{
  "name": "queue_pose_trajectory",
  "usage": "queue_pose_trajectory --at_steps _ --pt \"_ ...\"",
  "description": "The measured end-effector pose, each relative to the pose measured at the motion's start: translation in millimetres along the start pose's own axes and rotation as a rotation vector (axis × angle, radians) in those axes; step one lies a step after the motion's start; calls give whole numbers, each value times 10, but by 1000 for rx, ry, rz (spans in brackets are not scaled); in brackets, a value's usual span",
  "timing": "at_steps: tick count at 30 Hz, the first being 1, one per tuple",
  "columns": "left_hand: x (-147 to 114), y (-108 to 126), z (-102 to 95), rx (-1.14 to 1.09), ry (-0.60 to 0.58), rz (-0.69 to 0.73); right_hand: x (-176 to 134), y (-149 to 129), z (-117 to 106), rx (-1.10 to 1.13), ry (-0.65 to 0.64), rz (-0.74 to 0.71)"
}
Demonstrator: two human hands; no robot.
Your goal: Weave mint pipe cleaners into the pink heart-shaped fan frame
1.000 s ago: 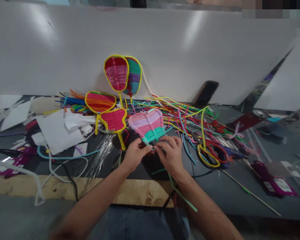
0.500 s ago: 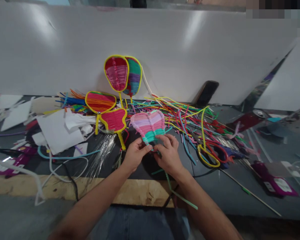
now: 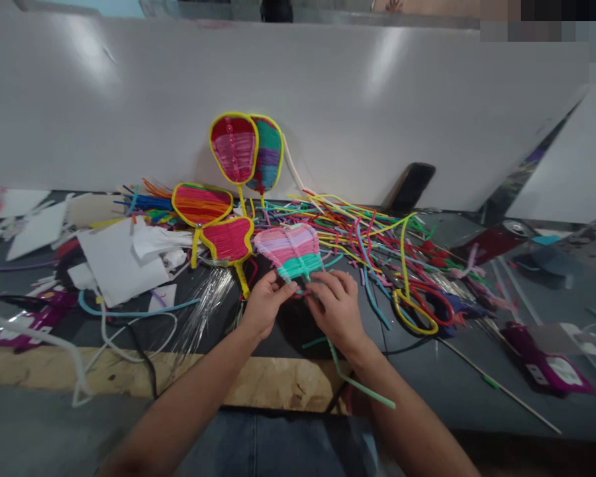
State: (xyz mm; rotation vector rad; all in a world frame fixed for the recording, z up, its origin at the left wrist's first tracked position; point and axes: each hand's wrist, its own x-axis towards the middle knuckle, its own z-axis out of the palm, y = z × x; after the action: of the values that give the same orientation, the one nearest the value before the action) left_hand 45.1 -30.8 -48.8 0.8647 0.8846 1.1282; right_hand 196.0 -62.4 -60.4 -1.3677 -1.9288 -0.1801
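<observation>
A fan-shaped pipe-cleaner piece [image 3: 289,244], banded in pink, lilac and turquoise, is held up above the dark table. My left hand [image 3: 265,303] pinches its lower left edge between thumb and fingers. At the lower right, my right hand [image 3: 336,306] is closed with its fingertips at the turquoise end; the exact grip is partly hidden. A pale green pipe cleaner [image 3: 365,392] hangs below my right hand. Left of the piece lie a yellow-edged pink fan [image 3: 227,240] and a yellow-edged red and orange fan [image 3: 202,204].
Two finished-looking fans, one pink [image 3: 234,149], lean on the white panel [image 3: 153,99]. Loose pipe cleaners [image 3: 338,222], scissors [image 3: 414,311], a phone [image 3: 413,187] and a drink can [image 3: 499,240] are to the right. Papers [image 3: 122,265] and silvery strands [image 3: 203,301] lie left.
The banded piece has shifted slightly left and tilted in my hands. My right fingers have moved a little along its lower edge.
</observation>
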Motion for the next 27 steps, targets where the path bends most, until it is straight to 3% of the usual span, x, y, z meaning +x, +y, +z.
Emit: queue_pose_trajectory --at_steps 8,18,27 --pt "-8 7 24 -62 49 -7 12 -43 -52 -34 63 12" --pt "-13 6 21 21 7 44 -2 -28 -3 -10 55 -12" --pt "-11 -15 -21 230 108 119 -23 -72 29 171 -102 -47"
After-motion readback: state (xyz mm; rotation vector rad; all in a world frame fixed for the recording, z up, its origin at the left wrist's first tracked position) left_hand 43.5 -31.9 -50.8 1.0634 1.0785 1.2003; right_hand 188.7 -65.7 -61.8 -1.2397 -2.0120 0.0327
